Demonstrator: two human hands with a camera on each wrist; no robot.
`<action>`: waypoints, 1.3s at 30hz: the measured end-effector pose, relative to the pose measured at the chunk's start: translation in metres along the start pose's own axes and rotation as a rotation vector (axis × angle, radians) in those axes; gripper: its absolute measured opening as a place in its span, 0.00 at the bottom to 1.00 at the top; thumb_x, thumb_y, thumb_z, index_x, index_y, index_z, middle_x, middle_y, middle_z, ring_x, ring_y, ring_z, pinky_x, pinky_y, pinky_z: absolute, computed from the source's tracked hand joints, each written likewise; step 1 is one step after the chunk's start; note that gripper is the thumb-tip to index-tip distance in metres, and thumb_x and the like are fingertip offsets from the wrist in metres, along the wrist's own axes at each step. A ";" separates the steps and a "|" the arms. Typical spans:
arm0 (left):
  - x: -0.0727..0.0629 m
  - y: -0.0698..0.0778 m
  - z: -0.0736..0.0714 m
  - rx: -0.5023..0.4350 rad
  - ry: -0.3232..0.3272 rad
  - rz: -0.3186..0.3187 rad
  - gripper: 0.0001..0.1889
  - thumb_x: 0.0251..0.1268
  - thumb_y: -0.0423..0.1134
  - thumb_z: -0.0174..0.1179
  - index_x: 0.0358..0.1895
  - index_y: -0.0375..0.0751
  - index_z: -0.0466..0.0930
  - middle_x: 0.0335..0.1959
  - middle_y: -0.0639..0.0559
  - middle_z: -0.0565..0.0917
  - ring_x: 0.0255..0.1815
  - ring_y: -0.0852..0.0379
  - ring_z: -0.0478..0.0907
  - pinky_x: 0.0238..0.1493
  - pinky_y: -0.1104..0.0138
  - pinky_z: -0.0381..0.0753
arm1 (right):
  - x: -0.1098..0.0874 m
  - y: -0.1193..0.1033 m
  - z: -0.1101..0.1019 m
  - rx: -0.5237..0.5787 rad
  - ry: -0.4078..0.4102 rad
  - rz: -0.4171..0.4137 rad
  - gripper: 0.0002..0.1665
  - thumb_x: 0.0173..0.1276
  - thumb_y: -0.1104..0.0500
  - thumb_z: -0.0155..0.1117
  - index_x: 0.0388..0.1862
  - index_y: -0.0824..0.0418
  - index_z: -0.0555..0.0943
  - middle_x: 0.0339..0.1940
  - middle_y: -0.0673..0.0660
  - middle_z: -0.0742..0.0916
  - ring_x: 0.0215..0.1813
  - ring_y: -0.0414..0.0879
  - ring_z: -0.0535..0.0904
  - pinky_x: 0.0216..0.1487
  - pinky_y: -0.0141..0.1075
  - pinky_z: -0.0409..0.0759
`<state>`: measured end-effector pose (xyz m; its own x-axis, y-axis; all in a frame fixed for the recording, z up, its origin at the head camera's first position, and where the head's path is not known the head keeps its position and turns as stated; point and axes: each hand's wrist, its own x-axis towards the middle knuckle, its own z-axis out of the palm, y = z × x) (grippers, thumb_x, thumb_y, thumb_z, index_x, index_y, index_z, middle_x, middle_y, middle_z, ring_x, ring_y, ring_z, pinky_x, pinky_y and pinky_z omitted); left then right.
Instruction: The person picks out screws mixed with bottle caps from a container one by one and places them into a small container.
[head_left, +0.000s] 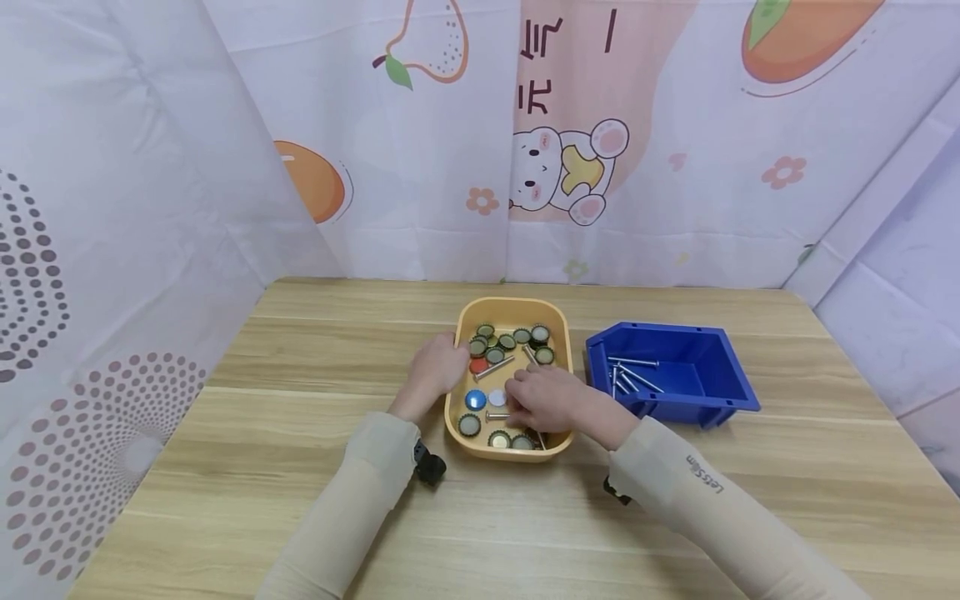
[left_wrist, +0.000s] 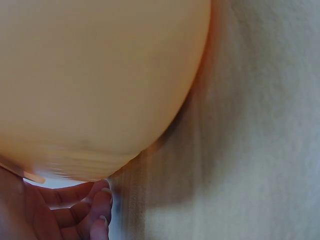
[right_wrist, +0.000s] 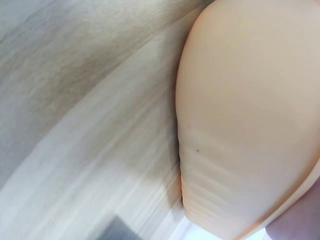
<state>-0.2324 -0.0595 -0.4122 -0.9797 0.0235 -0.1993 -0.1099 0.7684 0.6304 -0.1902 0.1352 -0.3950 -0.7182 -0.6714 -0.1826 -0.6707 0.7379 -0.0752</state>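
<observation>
A yellow plastic tub holds crown bottle caps, most seen from their inner side, one blue and one red, with several long metal screws among them. My left hand grips the tub's left rim; in the left wrist view its curled fingers lie against the outer wall. Inside the tub's right half, my right hand reaches down with bent fingers beside a screw. Its fingertips are hidden, so I cannot tell whether they pinch it.
Right of the tub stands a blue open-fronted bin with several metal screws at its left end. A wooden table carries both containers. Printed white curtains hang behind and at the sides.
</observation>
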 end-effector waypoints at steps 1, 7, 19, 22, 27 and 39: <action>0.000 0.000 0.000 -0.007 -0.004 -0.001 0.21 0.74 0.51 0.41 0.49 0.40 0.79 0.29 0.47 0.80 0.26 0.52 0.77 0.26 0.64 0.73 | 0.000 0.000 0.000 -0.007 -0.005 -0.003 0.14 0.68 0.44 0.64 0.31 0.50 0.75 0.30 0.47 0.78 0.37 0.44 0.75 0.42 0.39 0.75; 0.001 0.000 0.001 -0.014 -0.004 -0.008 0.21 0.74 0.51 0.41 0.50 0.40 0.78 0.30 0.47 0.80 0.26 0.53 0.78 0.26 0.66 0.74 | 0.001 -0.006 0.002 -0.099 -0.033 0.018 0.10 0.71 0.51 0.61 0.43 0.55 0.78 0.39 0.52 0.82 0.45 0.48 0.78 0.50 0.43 0.79; 0.000 0.000 0.001 -0.012 0.002 0.017 0.19 0.74 0.50 0.41 0.45 0.41 0.78 0.28 0.47 0.79 0.25 0.53 0.76 0.24 0.66 0.75 | 0.003 -0.012 0.007 0.008 0.145 0.049 0.13 0.63 0.64 0.63 0.44 0.63 0.72 0.30 0.56 0.84 0.30 0.51 0.81 0.32 0.43 0.80; 0.000 0.000 0.000 -0.013 0.001 0.015 0.20 0.74 0.50 0.41 0.47 0.40 0.78 0.28 0.47 0.79 0.25 0.53 0.77 0.24 0.65 0.75 | 0.003 -0.011 0.008 -0.046 0.203 0.048 0.14 0.58 0.66 0.66 0.42 0.62 0.74 0.32 0.56 0.85 0.32 0.51 0.80 0.34 0.43 0.79; -0.002 0.001 -0.001 -0.019 0.002 0.007 0.20 0.74 0.50 0.42 0.48 0.40 0.78 0.29 0.47 0.80 0.27 0.52 0.77 0.26 0.65 0.74 | 0.004 -0.012 0.009 -0.071 0.205 0.057 0.10 0.62 0.65 0.64 0.42 0.61 0.76 0.36 0.57 0.85 0.38 0.52 0.80 0.38 0.44 0.80; 0.000 0.001 0.001 0.004 0.008 0.009 0.20 0.74 0.50 0.42 0.49 0.40 0.79 0.30 0.47 0.80 0.29 0.52 0.77 0.27 0.65 0.73 | 0.008 -0.010 0.001 0.195 0.024 0.168 0.07 0.72 0.59 0.55 0.40 0.61 0.78 0.29 0.54 0.83 0.29 0.46 0.76 0.29 0.38 0.75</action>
<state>-0.2324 -0.0583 -0.4128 -0.9819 0.0258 -0.1875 -0.0999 0.7706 0.6294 -0.1888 0.1224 -0.3962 -0.8223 -0.5380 -0.1852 -0.4949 0.8369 -0.2336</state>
